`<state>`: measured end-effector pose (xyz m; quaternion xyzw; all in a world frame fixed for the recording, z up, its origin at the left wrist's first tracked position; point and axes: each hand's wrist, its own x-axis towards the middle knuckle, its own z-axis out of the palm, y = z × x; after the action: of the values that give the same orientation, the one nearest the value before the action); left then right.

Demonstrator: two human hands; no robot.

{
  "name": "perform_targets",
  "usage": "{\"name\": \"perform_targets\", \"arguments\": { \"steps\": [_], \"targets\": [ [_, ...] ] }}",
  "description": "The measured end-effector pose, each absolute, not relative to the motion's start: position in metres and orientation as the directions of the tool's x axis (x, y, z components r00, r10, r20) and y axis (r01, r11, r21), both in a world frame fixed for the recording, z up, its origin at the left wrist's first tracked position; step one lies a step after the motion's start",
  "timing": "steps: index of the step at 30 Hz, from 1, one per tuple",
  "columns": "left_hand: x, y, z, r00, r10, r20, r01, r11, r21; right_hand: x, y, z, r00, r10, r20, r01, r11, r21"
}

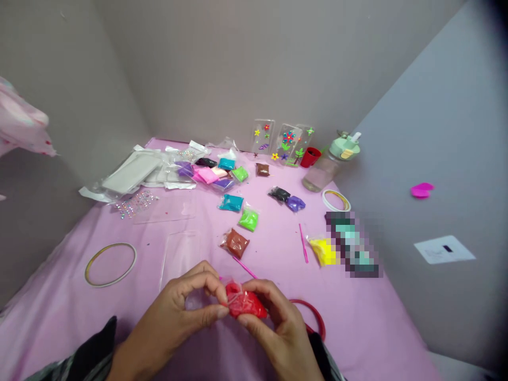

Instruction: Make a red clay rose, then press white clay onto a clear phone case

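Observation:
A small clear packet of red modelling clay (pixel 248 305) is held between both hands above the near part of the table. My left hand (pixel 190 299) pinches the packet's left edge between thumb and forefinger. My right hand (pixel 280 323) grips the other side, its thumb below and fingers above. Just beyond lie a brown clay packet (pixel 237 243) and a pink stick tool (pixel 245 267), partly hidden by the hands. Left of them a clear phone case (pixel 180 259) rests flat on the cloth. A red bangle (pixel 317 317) is by my right wrist.
Green (pixel 248 218), teal (pixel 231 202) and yellow (pixel 323 251) clay packets lie farther back. Decorated clear cases (pixel 289 143) lean on the wall beside a red cup (pixel 310 157) and a bottle (pixel 327 164). A white-gold bangle (pixel 111 264) is at left.

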<state>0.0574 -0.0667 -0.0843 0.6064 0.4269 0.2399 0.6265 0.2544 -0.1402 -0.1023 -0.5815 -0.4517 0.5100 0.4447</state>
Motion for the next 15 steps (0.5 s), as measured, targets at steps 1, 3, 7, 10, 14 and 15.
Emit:
{"name": "perform_targets", "arguments": {
  "steps": [1, 3, 7, 10, 14, 15],
  "targets": [
    [0.0575, -0.0670, -0.0846, 0.507, 0.827, -0.244, 0.223, 0.147, 0.964, 0.2543, -0.1402, -0.1022, 0.076, 0.979, -0.191, 0.066, -0.196, -0.978],
    [0.0580, -0.0669, -0.0850, 0.491, 0.840, -0.230, 0.233, 0.128, 0.964, 0.2544, -0.1397, -0.1021, 0.085, 0.978, -0.191, 0.057, -0.196, -0.979],
    [0.0574, -0.0648, -0.0837, 0.483, 0.862, -0.153, 0.225, 0.047, 0.973, 0.2550, -0.1387, -0.1030, 0.096, 0.975, -0.198, 0.046, -0.203, -0.978],
    [0.0562, -0.0641, -0.0809, 0.472, 0.876, -0.105, 0.230, -0.007, 0.973, 0.2548, -0.1392, -0.1052, 0.099, 0.979, -0.176, 0.085, -0.185, -0.979],
    [0.0596, -0.0657, -0.0760, 0.494, 0.869, 0.028, 0.312, -0.207, 0.927, 0.2520, -0.1415, -0.1079, 0.095, 0.995, 0.034, 0.313, 0.002, -0.950],
    [0.0614, -0.0662, -0.0752, 0.492, 0.868, 0.072, 0.335, -0.265, 0.904, 0.2510, -0.1422, -0.1083, 0.090, 0.991, 0.101, 0.377, 0.060, -0.924]
  ]
}}
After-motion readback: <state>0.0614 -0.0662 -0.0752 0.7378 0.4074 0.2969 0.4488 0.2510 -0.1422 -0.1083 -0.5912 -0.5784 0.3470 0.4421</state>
